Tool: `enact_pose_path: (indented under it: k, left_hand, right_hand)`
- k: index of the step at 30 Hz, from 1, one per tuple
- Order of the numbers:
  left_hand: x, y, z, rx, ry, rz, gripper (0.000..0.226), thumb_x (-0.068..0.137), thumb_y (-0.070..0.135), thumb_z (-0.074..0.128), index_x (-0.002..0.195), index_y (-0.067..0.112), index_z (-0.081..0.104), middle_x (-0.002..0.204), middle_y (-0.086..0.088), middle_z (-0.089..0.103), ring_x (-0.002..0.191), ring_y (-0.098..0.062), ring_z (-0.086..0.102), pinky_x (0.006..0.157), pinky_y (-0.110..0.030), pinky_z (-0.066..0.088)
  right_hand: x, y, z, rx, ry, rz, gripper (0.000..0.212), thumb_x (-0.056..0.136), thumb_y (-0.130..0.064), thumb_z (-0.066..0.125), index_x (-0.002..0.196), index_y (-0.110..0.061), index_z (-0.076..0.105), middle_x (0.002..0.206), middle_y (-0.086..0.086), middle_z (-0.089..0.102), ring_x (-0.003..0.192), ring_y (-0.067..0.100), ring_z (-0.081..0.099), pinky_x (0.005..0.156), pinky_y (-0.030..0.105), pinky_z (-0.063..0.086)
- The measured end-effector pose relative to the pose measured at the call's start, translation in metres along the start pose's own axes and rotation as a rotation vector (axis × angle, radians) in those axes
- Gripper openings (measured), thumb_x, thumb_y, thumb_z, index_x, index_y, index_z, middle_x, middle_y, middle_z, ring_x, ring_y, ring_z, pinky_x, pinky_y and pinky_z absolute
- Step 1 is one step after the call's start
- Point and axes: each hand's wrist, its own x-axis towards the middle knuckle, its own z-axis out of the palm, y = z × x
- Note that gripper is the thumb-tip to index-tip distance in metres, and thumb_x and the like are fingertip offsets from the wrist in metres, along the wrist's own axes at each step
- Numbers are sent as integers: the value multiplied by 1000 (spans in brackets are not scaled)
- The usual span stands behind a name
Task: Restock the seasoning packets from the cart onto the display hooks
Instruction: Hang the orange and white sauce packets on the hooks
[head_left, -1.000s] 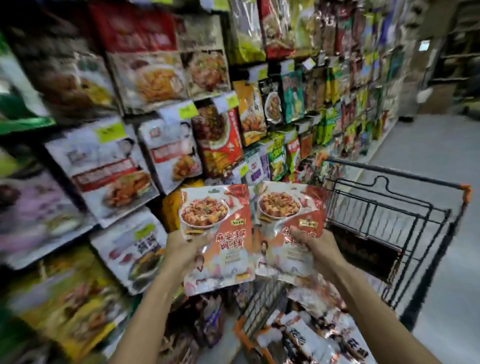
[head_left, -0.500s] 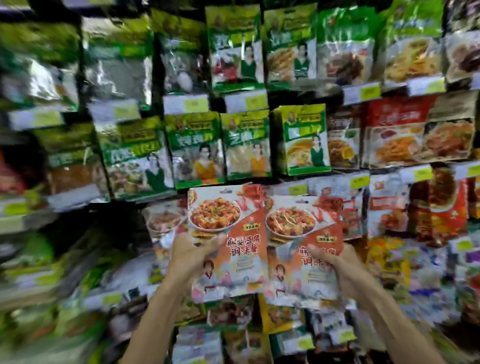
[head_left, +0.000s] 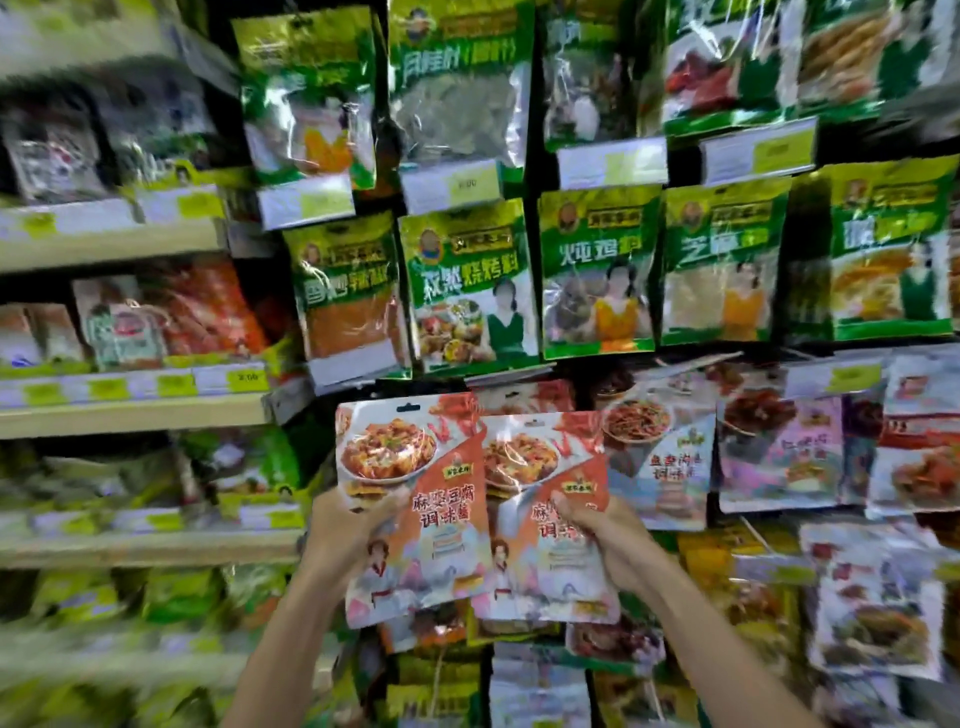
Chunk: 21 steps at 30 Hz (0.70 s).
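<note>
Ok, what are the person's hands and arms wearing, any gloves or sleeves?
Nothing visible. The left hand and right hand are ungloved, with no rings, watch or wristband. The left forearm and right forearm are bare to the frame's bottom edge; no sleeve shows.

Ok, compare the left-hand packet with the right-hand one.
The left packet is held slightly higher than the right packet. The left packet's edge overlaps the right packet. The left packet's lettering shows fully; the right hand covers part of the right packet's. Both share one orange design.
</note>
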Motion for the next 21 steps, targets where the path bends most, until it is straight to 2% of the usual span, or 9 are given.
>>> enact_pose_path:
  k: [2,5,8,12,17,21]
  left_hand:
    - [11,-8,-6,-39,32,-33,11,77,5,76,77,4,65,52,-9,55,32,-15,39,34,-22,34]
    - [23,-20,-13,-54,49,-55,12,75,4,76,78,6,65,46,-1,54,33,-13,40,35,-22,34]
    - [28,-26,-12,-75,70,-77,13,74,3,77,81,7,66,47,1,59,34,-11,45,34,-21,36]
    - [34,-28,-6,-84,89,-69,16,73,4,78,79,14,68,56,6,65,48,-12,55,40,-20,44]
    - [37,-24,3,-70,84,-53,19,74,6,78,77,21,66,60,9,68,55,-12,57,43,-18,45]
    - [36,-22,13,-80,43,-73,14,76,5,76,86,10,67,63,-2,63,44,-10,54,38,-19,41]
  right_hand:
    - [12,-1,5,-4,-26,21,39,66,-23,79,97,-1,68,97,18,73,86,28,72,74,35,57]
    - [27,-7,10,-30,-44,13,41,66,-26,78,99,-4,67,98,15,74,90,26,71,82,37,55]
    - [39,-13,10,-44,-72,-3,43,67,-27,77,102,-4,64,100,15,73,93,27,71,84,37,55]
    - [50,-16,6,-32,-66,13,47,67,-25,76,106,-3,63,105,18,71,99,32,68,92,45,52]
    - [59,-15,4,-61,-50,53,55,64,-27,78,109,0,61,102,16,72,98,31,69,96,47,50]
    - [60,-16,5,-118,-35,73,61,69,-32,75,118,-1,57,110,12,71,107,26,65,103,45,45]
